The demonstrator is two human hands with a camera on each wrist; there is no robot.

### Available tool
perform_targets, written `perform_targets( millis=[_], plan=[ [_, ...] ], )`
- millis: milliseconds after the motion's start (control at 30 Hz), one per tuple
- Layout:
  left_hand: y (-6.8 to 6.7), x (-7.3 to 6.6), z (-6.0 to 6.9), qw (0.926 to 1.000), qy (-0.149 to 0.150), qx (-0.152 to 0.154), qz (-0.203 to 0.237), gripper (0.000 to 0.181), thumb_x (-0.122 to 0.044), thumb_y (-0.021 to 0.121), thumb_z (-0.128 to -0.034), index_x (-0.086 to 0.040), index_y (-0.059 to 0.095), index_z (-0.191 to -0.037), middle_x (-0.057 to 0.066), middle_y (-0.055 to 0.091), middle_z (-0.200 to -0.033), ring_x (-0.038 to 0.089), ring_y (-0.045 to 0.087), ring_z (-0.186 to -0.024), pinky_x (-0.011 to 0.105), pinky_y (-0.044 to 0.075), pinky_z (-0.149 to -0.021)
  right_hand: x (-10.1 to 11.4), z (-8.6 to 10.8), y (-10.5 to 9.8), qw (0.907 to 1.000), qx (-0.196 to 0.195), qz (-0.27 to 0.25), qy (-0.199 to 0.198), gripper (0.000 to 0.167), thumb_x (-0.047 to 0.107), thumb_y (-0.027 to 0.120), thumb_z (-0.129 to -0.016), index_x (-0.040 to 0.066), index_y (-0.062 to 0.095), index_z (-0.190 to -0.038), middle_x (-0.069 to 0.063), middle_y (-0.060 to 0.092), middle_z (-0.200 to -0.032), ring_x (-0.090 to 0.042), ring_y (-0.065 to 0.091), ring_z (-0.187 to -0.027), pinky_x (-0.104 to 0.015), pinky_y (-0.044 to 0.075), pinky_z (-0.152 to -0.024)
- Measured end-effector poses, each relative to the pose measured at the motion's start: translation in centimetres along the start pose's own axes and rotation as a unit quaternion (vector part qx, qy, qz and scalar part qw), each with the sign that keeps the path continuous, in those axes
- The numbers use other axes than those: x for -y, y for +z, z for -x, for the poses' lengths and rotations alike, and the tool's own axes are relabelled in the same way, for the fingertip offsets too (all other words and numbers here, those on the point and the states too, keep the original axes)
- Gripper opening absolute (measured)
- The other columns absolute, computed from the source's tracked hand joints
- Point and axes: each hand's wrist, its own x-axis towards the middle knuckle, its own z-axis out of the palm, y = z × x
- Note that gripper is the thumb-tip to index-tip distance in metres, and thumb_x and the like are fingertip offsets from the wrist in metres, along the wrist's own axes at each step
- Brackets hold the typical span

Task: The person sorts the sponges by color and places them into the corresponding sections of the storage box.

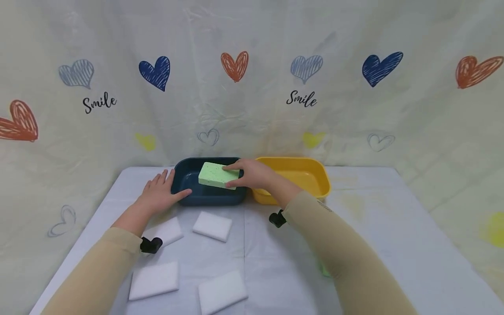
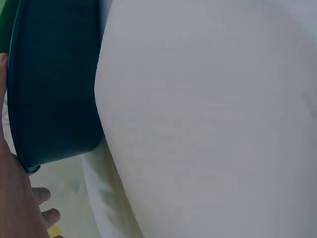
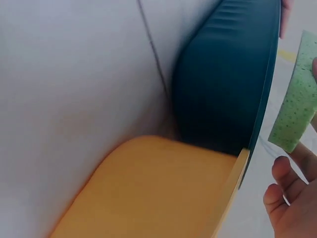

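My right hand (image 1: 255, 173) pinches a light green sponge (image 1: 212, 174) between thumb and fingers. In the head view the sponge appears over the dark blue bin (image 1: 210, 201); in the right wrist view it is above the bin's rim, apart from it. At the bin's left end is my left hand (image 1: 159, 192), its fingers spread and straight and its thumb reaching along the front rim. The left wrist view shows this hand (image 2: 17, 193) against the bin wall (image 2: 54, 89), mostly cut off by the frame. A yellow bin (image 1: 305, 175) stands right of the blue one, partly behind my right forearm.
Several white sponges lie on the white-covered table: one (image 1: 212, 225) before the blue bin, one (image 1: 169, 230) partly under my left wrist, two (image 1: 154, 281) nearer the front. Something green (image 1: 324, 269) peeks out beside my right sleeve. A heart-printed curtain (image 1: 252, 113) hangs behind.
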Motion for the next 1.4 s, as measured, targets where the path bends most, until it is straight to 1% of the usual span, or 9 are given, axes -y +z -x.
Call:
perform_targets(
  millis=[133, 333, 400, 533, 867, 1000, 1167, 1400],
  plan=[
    [-0.1, -0.2, -0.1, 1.0, -0.002, -0.004, -0.002, 0.119, -0.086, 0.035, -0.0835, 0.001, 0.002, -0.157, 0.032, 0.003, -0.16, 0.053, 0.003, -0.145, 0.067, 0.001, -0.114, 0.6, -1.5, 0.4, 0.9997, 0.021, -0.005, 0.01, 0.066, 0.064, 0.071, -0.08, 0.043, 0.055, -0.14, 0.004, 0.051, -0.144, -0.017, 0.048, -0.127, -0.036, 0.04, -0.107],
    [0.1, -0.2, -0.1, 1.0, -0.009, 0.0, 0.0, 0.121, -0.088, 0.034, -0.0822, 0.001, 0.002, -0.157, 0.031, 0.003, -0.16, 0.053, 0.002, -0.145, 0.067, 0.0, -0.115, 0.9, -3.5, 1.6, 0.9986, 0.048, -0.003, 0.02, 0.064, 0.062, 0.073, -0.081, 0.04, 0.058, -0.139, 0.006, 0.055, -0.142, -0.017, 0.05, -0.121, -0.036, 0.041, -0.105],
    [0.1, -0.2, -0.1, 0.9999, -0.01, 0.001, 0.003, 0.12, -0.087, 0.035, -0.0823, 0.001, 0.002, -0.157, 0.031, 0.003, -0.16, 0.053, 0.002, -0.145, 0.066, 0.0, -0.115, 1.1, -4.0, 1.9, 0.9982, 0.055, -0.011, 0.024, 0.062, 0.06, 0.073, -0.081, 0.038, 0.059, -0.138, 0.006, 0.056, -0.142, -0.017, 0.049, -0.124, -0.036, 0.04, -0.107],
    [0.1, 0.0, -0.1, 0.9999, -0.01, 0.005, 0.001, 0.122, -0.088, 0.035, -0.0817, 0.001, 0.001, -0.157, 0.031, 0.003, -0.16, 0.053, 0.002, -0.145, 0.066, 0.0, -0.115, 1.3, -4.7, 2.6, 0.9973, 0.068, -0.007, 0.026, 0.06, 0.058, 0.073, -0.083, 0.037, 0.059, -0.138, 0.005, 0.054, -0.143, -0.017, 0.047, -0.131, -0.036, 0.037, -0.111],
    [0.1, -0.1, -0.3, 0.9999, -0.014, 0.004, 0.006, 0.124, -0.089, 0.037, -0.0794, 0.0, 0.001, -0.157, 0.03, 0.003, -0.161, 0.052, 0.001, -0.146, 0.066, -0.001, -0.115, 1.9, -5.7, 3.5, 0.9954, 0.078, 0.038, 0.041, 0.06, 0.052, 0.073, -0.086, 0.033, 0.058, -0.14, 0.003, 0.052, -0.146, -0.019, 0.044, -0.135, -0.039, 0.034, -0.113],
    [0.1, 0.0, -0.3, 0.9999, -0.013, 0.003, 0.005, 0.125, -0.09, 0.036, -0.0786, 0.0, 0.0, -0.158, 0.03, 0.003, -0.161, 0.052, 0.001, -0.146, 0.066, -0.001, -0.115, 2.1, -6.0, 3.8, 0.9941, 0.076, 0.059, 0.049, 0.059, 0.051, 0.072, -0.087, 0.034, 0.056, -0.141, 0.003, 0.052, -0.147, -0.019, 0.046, -0.132, -0.04, 0.035, -0.112],
    [0.3, 0.1, -0.4, 0.9999, -0.012, 0.004, 0.008, 0.125, -0.09, 0.036, -0.0784, 0.0, 0.0, -0.158, 0.029, 0.002, -0.161, 0.052, 0.001, -0.146, 0.066, -0.001, -0.115, 2.4, -6.1, 4.0, 0.9923, 0.082, 0.063, 0.068, 0.058, 0.048, 0.072, -0.088, 0.036, 0.055, -0.142, 0.002, 0.051, -0.147, -0.019, 0.047, -0.129, -0.041, 0.036, -0.112],
    [0.2, 0.0, -0.2, 0.9999, -0.015, 0.006, 0.007, 0.125, -0.09, 0.036, -0.0784, 0.0, 0.0, -0.158, 0.029, 0.002, -0.161, 0.052, 0.001, -0.146, 0.066, -0.001, -0.115, 2.5, -6.1, 4.1, 0.9929, 0.074, 0.074, 0.055, 0.06, 0.049, 0.071, -0.088, 0.036, 0.052, -0.144, -0.001, 0.048, -0.145, -0.019, 0.049, -0.126, -0.04, 0.038, -0.111]
  ],
)
